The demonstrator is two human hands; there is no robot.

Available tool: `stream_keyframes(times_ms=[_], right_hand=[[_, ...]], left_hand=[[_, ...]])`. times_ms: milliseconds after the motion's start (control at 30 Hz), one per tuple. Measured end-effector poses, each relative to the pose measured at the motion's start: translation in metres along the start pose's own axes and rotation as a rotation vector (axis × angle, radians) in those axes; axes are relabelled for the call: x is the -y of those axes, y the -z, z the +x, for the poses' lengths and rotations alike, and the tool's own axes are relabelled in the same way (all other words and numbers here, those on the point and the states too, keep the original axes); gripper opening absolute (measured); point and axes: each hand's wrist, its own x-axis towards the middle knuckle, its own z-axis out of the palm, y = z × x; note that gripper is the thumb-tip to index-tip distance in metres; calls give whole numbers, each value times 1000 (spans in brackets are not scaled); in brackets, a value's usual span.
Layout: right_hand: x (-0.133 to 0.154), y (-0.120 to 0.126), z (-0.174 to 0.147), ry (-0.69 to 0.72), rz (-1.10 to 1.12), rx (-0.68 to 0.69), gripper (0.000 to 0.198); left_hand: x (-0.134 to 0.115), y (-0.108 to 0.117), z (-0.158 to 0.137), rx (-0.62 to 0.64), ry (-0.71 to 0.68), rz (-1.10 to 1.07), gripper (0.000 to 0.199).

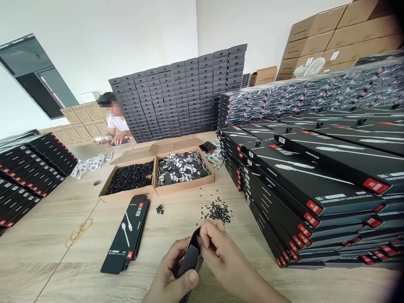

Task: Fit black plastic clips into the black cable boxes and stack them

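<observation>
My left hand (176, 269) is wrapped round a narrow black cardboard box (189, 261), held tilted with its upper end open. At that opening, my right hand (217, 248) has its fingers pinched together against the inner edge; whatever lies between the fingertips is hidden. Just beyond my hands is a scattered pile of tiny black pieces (219, 211). A few larger black clips (160, 209) lie farther left. Beside my left hand rests a small stack of flattened black cable boxes (126, 235), printed with a white cable and red labels.
Cartons of black clips (129, 177) and black-and-white pieces (183, 166) stand ahead. Stacked black boxes (303, 176) rise close on the right, others (28, 176) at left. Rubber bands (78, 232) and white cables (90, 164) lie on the table. A person (116, 122) sits across.
</observation>
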Motion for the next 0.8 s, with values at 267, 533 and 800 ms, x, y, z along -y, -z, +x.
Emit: stream_keyframes(times_ms=[267, 533, 800], right_hand=[[3, 1, -4, 176, -159, -14, 22], [-5, 17, 4, 109, -172, 163, 20], [-10, 8, 3, -119, 105, 77, 8]], left_hand=[[10, -2, -3, -6, -27, 34, 43], [17, -1, -3, -46, 19, 0, 41], [21, -7, -2, -158, -46, 10, 47]])
